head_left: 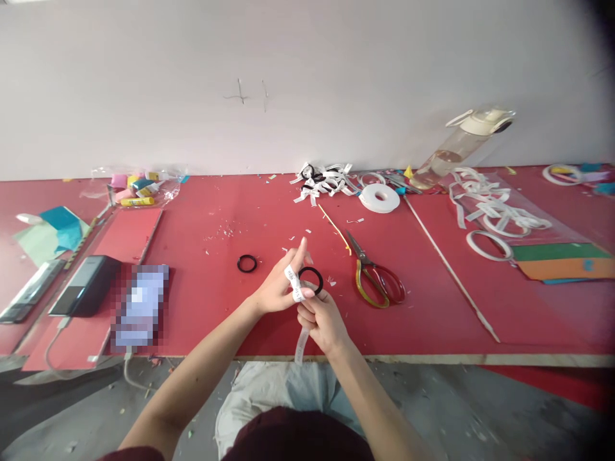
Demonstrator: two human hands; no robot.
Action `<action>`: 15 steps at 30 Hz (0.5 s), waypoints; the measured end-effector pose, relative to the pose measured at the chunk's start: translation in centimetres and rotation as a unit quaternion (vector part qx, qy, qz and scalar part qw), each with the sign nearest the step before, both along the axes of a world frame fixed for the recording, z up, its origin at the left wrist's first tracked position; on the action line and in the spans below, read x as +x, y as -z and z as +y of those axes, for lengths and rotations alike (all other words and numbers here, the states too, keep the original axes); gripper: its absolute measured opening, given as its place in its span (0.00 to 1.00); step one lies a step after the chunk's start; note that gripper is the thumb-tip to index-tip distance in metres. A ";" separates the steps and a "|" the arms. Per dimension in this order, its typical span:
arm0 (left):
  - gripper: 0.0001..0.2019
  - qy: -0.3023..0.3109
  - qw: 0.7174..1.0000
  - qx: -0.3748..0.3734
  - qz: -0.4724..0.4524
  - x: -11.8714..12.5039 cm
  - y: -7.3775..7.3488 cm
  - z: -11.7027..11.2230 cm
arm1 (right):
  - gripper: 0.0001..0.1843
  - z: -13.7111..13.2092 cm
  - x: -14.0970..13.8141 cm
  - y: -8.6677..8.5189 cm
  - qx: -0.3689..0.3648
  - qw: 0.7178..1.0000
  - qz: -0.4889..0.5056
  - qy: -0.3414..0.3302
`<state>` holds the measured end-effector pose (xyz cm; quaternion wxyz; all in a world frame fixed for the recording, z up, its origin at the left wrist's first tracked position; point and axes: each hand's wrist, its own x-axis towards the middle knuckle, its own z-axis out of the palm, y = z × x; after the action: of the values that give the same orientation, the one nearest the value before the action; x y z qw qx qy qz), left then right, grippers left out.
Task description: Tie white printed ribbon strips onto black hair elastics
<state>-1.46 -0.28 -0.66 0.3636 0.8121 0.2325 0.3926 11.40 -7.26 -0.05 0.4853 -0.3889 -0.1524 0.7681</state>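
Note:
My left hand (278, 285) is raised over the red table (216, 301), index finger pointing up with a white printed ribbon (293, 282) wrapped round it. A black hair tie (311, 279) hangs between both hands. My right hand (323, 319) is closed in a pinch on the ribbon, whose loose end (301, 346) dangles below the table edge. A second black hair tie (246, 263) lies on the table to the left of my hands.
Red-handled scissors (377, 282) lie right of my hands, beside a thin wooden stick (449, 269). At the back are a heap of ribbon bows (324, 179), a white tape roll (379, 198) and a tilted bottle (456, 150). A power bank (84, 285) sits left.

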 end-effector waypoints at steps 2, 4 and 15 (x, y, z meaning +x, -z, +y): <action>0.45 0.002 1.000 0.000 0.005 0.1 -0.1 0.0 | 0.30 0.2 0.4 0.0 -0.002 1.000 0.012 -0.014; 0.45 0.006 1.000 0.000 0.017 0.2 -0.2 0.0 | 0.30 0.3 0.7 0.0 0.004 0.999 0.031 -0.026; 0.48 0.008 0.998 0.010 0.058 -0.3 -0.2 0.2 | 0.25 -0.3 -0.1 0.6 0.005 0.999 0.036 -0.028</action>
<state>-1.75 -0.04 -0.49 0.3450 0.8388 0.2426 0.3443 11.26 -7.54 -0.62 0.4704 -0.3542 -0.1495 0.7943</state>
